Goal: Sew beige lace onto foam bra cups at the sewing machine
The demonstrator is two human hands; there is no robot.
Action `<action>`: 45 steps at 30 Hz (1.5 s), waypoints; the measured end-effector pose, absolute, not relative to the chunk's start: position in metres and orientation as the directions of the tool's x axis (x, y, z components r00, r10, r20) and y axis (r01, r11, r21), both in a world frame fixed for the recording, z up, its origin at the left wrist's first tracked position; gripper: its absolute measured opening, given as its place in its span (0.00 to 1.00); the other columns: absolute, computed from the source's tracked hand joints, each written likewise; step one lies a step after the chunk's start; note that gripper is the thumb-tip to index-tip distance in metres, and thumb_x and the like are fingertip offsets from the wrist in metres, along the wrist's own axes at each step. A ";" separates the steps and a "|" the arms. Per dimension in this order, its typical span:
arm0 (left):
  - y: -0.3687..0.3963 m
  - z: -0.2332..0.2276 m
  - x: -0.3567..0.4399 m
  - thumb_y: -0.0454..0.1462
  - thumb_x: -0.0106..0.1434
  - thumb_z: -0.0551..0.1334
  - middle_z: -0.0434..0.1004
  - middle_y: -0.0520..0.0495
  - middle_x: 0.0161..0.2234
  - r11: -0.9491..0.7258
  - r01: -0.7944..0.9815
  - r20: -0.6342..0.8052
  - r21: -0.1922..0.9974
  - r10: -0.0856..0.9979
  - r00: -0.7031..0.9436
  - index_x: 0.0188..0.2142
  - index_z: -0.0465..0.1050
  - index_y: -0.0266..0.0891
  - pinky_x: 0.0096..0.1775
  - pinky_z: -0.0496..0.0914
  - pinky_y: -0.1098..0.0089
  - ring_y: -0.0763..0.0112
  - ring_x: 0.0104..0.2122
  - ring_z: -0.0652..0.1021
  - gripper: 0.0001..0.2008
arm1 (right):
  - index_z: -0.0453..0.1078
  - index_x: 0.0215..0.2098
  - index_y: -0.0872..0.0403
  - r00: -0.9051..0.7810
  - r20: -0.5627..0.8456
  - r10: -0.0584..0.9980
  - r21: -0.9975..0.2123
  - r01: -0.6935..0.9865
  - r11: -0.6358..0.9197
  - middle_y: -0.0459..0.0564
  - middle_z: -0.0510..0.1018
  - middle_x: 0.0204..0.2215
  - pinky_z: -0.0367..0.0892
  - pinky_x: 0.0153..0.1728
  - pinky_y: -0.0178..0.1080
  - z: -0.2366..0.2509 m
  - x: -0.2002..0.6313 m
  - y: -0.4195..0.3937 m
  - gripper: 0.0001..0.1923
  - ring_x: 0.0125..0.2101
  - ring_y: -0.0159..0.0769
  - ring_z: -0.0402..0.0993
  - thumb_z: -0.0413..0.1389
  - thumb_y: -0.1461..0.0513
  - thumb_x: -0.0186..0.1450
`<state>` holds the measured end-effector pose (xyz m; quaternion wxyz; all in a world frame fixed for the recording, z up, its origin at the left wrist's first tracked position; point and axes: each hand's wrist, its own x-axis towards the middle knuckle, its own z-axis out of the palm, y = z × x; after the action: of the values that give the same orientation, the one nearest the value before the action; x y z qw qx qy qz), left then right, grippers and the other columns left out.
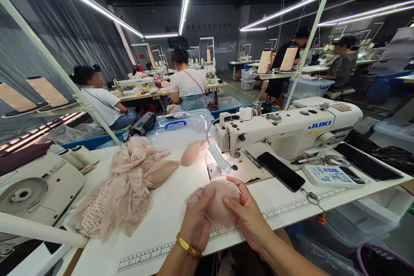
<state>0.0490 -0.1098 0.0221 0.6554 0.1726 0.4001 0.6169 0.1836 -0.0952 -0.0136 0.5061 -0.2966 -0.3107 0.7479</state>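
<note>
White table (pixel 168 207), ruler strip along near edge. Sewing machine (pixel 287 131) behind, right of centre. Lace heap (pixel 119 189) at left. Pale pink padded cup (pixel 221 202), rounded, lace-covered, held just above table's near edge; long axis roughly left-right. Left hand (pixel 197 220) and right hand (pixel 247 215) both pinch it, each grip closed on its side.
</note>
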 end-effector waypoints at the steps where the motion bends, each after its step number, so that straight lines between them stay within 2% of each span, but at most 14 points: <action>1: -0.108 0.022 0.049 0.41 0.50 0.79 0.85 0.39 0.42 0.188 -0.676 -0.327 0.713 0.941 -0.083 0.43 0.83 0.34 0.48 0.77 0.61 0.53 0.45 0.82 0.22 | 0.60 0.62 0.44 -0.307 -0.130 0.943 -0.772 -0.565 -0.291 0.48 0.80 0.45 0.68 0.49 0.42 -0.014 0.183 -0.095 0.41 0.46 0.43 0.75 0.74 0.52 0.57; 4: -0.103 0.020 0.046 0.40 0.49 0.79 0.85 0.41 0.39 0.175 -0.726 -0.367 0.665 0.923 -0.113 0.40 0.83 0.34 0.44 0.77 0.63 0.58 0.40 0.83 0.20 | 0.56 0.65 0.42 -0.307 -0.105 0.946 -0.801 -0.537 -0.263 0.48 0.79 0.44 0.67 0.49 0.44 -0.020 0.183 -0.096 0.46 0.46 0.44 0.75 0.74 0.51 0.56; 7: -0.095 0.021 0.039 0.40 0.51 0.78 0.84 0.43 0.39 0.107 -0.761 -0.339 0.640 0.928 -0.155 0.38 0.83 0.34 0.40 0.76 0.66 0.62 0.37 0.82 0.16 | 0.53 0.68 0.43 -0.336 -0.027 0.942 -0.853 -0.484 -0.197 0.44 0.77 0.34 0.65 0.40 0.40 -0.033 0.185 -0.094 0.52 0.37 0.40 0.74 0.75 0.51 0.53; 12: -0.094 0.036 0.024 0.43 0.54 0.76 0.83 0.40 0.43 0.154 -0.699 -0.302 0.699 0.949 -0.094 0.41 0.83 0.35 0.41 0.75 0.65 0.59 0.40 0.80 0.17 | 0.54 0.69 0.42 -0.407 0.039 0.913 -0.891 -0.428 -0.153 0.40 0.71 0.27 0.59 0.33 0.37 -0.051 0.196 -0.088 0.50 0.28 0.33 0.67 0.74 0.52 0.56; 15: -0.102 0.046 0.011 0.52 0.57 0.72 0.84 0.37 0.41 0.144 -0.395 -0.085 0.907 0.983 0.162 0.43 0.84 0.38 0.43 0.74 0.57 0.51 0.41 0.81 0.22 | 0.57 0.69 0.42 -0.502 0.109 0.858 -0.945 -0.320 -0.067 0.45 0.75 0.32 0.63 0.38 0.42 -0.045 0.213 -0.075 0.43 0.33 0.38 0.72 0.70 0.53 0.61; 17: -0.104 0.047 0.005 0.53 0.56 0.72 0.84 0.38 0.37 -0.015 -0.080 0.047 0.997 0.906 0.420 0.40 0.85 0.42 0.47 0.72 0.52 0.47 0.42 0.81 0.20 | 0.65 0.65 0.43 -0.554 0.215 0.804 -0.976 -0.154 0.155 0.48 0.77 0.34 0.65 0.42 0.46 -0.034 0.226 -0.059 0.30 0.36 0.41 0.73 0.65 0.55 0.67; 20: -0.093 0.041 0.002 0.38 0.48 0.75 0.82 0.45 0.31 -0.206 0.135 0.088 0.969 0.800 0.593 0.25 0.81 0.47 0.59 0.60 0.46 0.47 0.44 0.79 0.06 | 0.80 0.45 0.44 -0.689 0.420 0.591 -0.791 0.041 0.610 0.53 0.81 0.37 0.64 0.44 0.48 -0.015 0.237 -0.024 0.09 0.39 0.46 0.72 0.58 0.60 0.72; 23: -0.066 0.035 0.004 0.26 0.44 0.66 0.83 0.48 0.38 -0.464 0.370 0.077 0.805 0.700 0.710 0.22 0.77 0.45 0.64 0.42 0.43 0.49 0.49 0.77 0.11 | 0.80 0.39 0.42 -0.788 0.441 0.430 -0.575 0.120 0.809 0.49 0.83 0.38 0.63 0.46 0.46 -0.009 0.234 0.015 0.12 0.41 0.43 0.72 0.55 0.62 0.73; 25: -0.046 0.033 0.005 0.23 0.43 0.62 0.81 0.47 0.45 -0.649 0.507 0.005 0.567 0.619 0.785 0.25 0.78 0.44 0.62 0.44 0.43 0.52 0.51 0.76 0.15 | 0.79 0.39 0.45 -0.824 0.433 0.365 -0.455 0.150 0.878 0.48 0.83 0.37 0.62 0.43 0.42 -0.016 0.231 0.036 0.12 0.41 0.40 0.71 0.54 0.64 0.72; 27: -0.031 0.033 0.005 0.22 0.44 0.61 0.79 0.46 0.46 -0.700 0.540 -0.050 0.467 0.589 0.806 0.27 0.78 0.42 0.61 0.50 0.47 0.56 0.47 0.77 0.16 | 0.76 0.35 0.49 -0.833 0.423 0.357 -0.343 0.218 0.914 0.49 0.83 0.37 0.60 0.39 0.39 -0.025 0.231 0.049 0.14 0.43 0.39 0.70 0.50 0.68 0.71; 29: -0.023 0.032 0.006 0.22 0.45 0.61 0.77 0.46 0.46 -0.694 0.538 -0.046 0.478 0.592 0.804 0.26 0.79 0.42 0.59 0.53 0.51 0.60 0.44 0.77 0.15 | 0.74 0.34 0.51 -0.825 0.428 0.370 -0.290 0.262 0.920 0.49 0.82 0.36 0.59 0.39 0.38 -0.030 0.235 0.052 0.17 0.44 0.39 0.70 0.47 0.72 0.69; 33: -0.026 0.027 0.013 0.23 0.48 0.61 0.75 0.45 0.46 -0.652 0.587 -0.004 0.479 0.667 0.745 0.26 0.79 0.42 0.59 0.52 0.49 0.59 0.44 0.76 0.14 | 0.74 0.41 0.51 -0.824 0.427 0.371 -0.305 0.255 0.918 0.46 0.83 0.40 0.59 0.39 0.37 -0.026 0.244 0.045 0.16 0.42 0.36 0.72 0.49 0.73 0.66; 37: -0.033 0.019 0.025 0.22 0.48 0.59 0.75 0.42 0.47 -0.564 0.687 -0.027 0.459 0.764 0.645 0.29 0.81 0.42 0.58 0.49 0.41 0.57 0.44 0.75 0.17 | 0.74 0.36 0.52 -0.828 0.401 0.393 -0.274 0.302 0.913 0.46 0.83 0.40 0.59 0.39 0.39 -0.023 0.245 0.044 0.12 0.40 0.37 0.72 0.51 0.71 0.67; 45: -0.035 0.006 0.042 0.23 0.49 0.57 0.76 0.41 0.45 -0.495 0.704 0.051 0.509 0.834 0.550 0.33 0.83 0.45 0.58 0.49 0.39 0.55 0.45 0.73 0.21 | 0.78 0.43 0.50 -0.756 0.362 0.545 -0.307 0.455 0.836 0.48 0.81 0.36 0.59 0.42 0.40 -0.033 0.248 0.051 0.18 0.38 0.40 0.67 0.51 0.73 0.65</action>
<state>0.0425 -0.0347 0.0062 0.2209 0.8521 0.4511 0.1471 0.2482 0.0509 -0.0331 0.2233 -0.2686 -0.9316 0.1006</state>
